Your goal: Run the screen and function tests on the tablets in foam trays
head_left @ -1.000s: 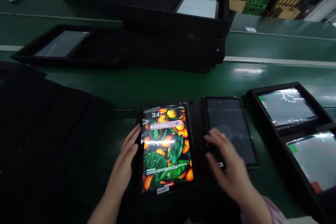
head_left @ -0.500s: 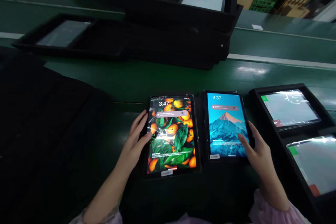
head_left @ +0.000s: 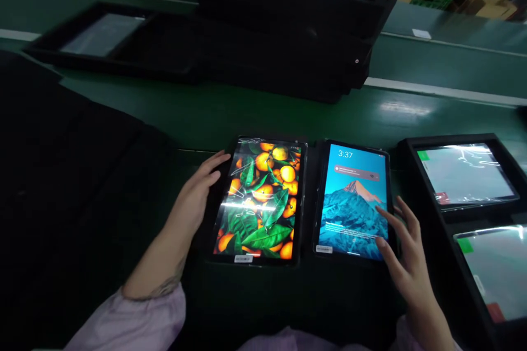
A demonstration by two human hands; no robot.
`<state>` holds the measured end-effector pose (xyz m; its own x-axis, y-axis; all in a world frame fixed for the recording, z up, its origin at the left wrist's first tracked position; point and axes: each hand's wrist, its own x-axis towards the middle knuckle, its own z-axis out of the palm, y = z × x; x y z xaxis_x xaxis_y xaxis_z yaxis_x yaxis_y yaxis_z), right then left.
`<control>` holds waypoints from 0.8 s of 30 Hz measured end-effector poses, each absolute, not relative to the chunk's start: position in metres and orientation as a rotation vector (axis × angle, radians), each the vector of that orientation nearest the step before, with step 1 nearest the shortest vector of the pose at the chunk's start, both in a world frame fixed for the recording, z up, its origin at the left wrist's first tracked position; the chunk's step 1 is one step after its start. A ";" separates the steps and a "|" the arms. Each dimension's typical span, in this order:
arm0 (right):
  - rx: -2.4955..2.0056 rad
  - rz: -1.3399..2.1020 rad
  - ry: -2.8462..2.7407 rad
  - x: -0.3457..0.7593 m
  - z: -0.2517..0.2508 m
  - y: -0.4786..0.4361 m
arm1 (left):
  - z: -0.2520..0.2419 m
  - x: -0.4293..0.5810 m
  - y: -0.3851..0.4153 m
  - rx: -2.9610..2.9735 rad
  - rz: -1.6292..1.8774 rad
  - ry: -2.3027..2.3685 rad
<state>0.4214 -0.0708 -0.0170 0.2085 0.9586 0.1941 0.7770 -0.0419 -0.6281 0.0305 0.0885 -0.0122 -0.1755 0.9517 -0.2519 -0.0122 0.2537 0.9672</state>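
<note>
Two lit tablets lie flat side by side in front of me. The tablet with the oranges picture [head_left: 259,203] has glossy film over its screen and a small label at its lower edge. Beside its upper left edge is my left hand [head_left: 197,186], fingers stretched out and holding nothing. On the right, the tablet with the mountain picture [head_left: 352,203] shows 3:37 and a notification bar. Over its lower right part hovers my right hand [head_left: 405,244], fingers apart, fingertips at the screen; whether they touch it I cannot tell.
To the right a black tray [head_left: 436,225] holds two film-covered tablets with green and red tabs. Stacked black trays [head_left: 288,49] stand at the back, and another black tray [head_left: 164,60] with a tablet lies back left. Dark material [head_left: 74,175] covers the left side.
The clock and notification on the oranges tablet have gone. That tablet has turned slightly, and my left hand has come off its edge. My right hand has loosened from the mountain tablet's edge, fingers spreading.
</note>
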 end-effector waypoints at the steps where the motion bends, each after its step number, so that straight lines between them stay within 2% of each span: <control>1: -1.862 0.352 -1.647 0.422 -0.018 -0.069 | -0.013 0.026 0.081 0.912 1.127 1.451; 6: -1.927 0.353 -1.458 0.431 -0.017 -0.047 | -0.017 0.006 0.028 0.939 0.971 1.534; 11: -1.825 0.774 -1.020 0.430 -0.011 -0.045 | -0.013 0.008 -0.021 1.142 0.845 1.642; 14: -1.884 0.906 -0.908 0.427 -0.008 -0.054 | -0.005 0.018 -0.036 1.272 0.699 1.660; 24: -2.103 0.846 -1.506 0.416 0.008 -0.086 | 0.014 0.039 -0.040 1.558 0.330 1.775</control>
